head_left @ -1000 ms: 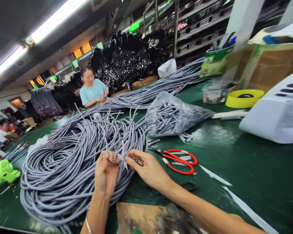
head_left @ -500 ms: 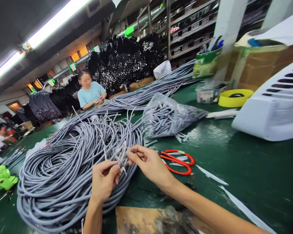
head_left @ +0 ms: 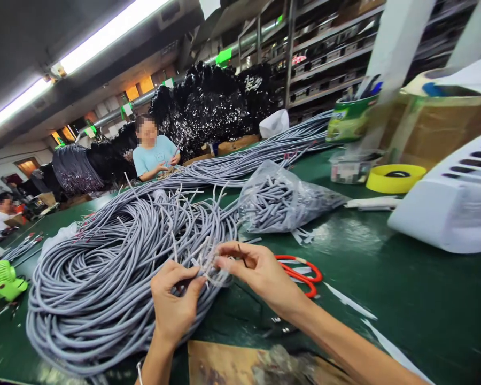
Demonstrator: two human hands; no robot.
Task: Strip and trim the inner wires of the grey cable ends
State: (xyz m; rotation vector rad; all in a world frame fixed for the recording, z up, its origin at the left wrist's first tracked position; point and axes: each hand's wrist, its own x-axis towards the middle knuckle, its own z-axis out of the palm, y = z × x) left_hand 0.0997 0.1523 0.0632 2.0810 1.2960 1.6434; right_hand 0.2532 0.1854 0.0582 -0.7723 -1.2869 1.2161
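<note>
My left hand (head_left: 174, 299) is closed in a pinch on the end of a grey cable (head_left: 203, 271), in front of a large coil of grey cables (head_left: 92, 283). Pale, thin strands show at that end, partly blurred. My right hand (head_left: 260, 270) is just to the right, thumb and fingers pressed together at the strands. What sits between its fingertips is too small and smeared to name. Red-handled scissors (head_left: 316, 274) lie behind my right hand, their blades hidden by it.
A clear bag of short grey cable pieces (head_left: 276, 198) lies beyond my hands. White strips (head_left: 350, 301) and a white vented machine (head_left: 449, 214) are on the right. A brown board (head_left: 216, 361) is in front, a green fan (head_left: 3, 280) left. A co-worker (head_left: 156, 152) sits across the table.
My right hand has shifted slightly to the right and now covers more of the scissors. The strands between my hands look more spread. The whole view has moved a little.
</note>
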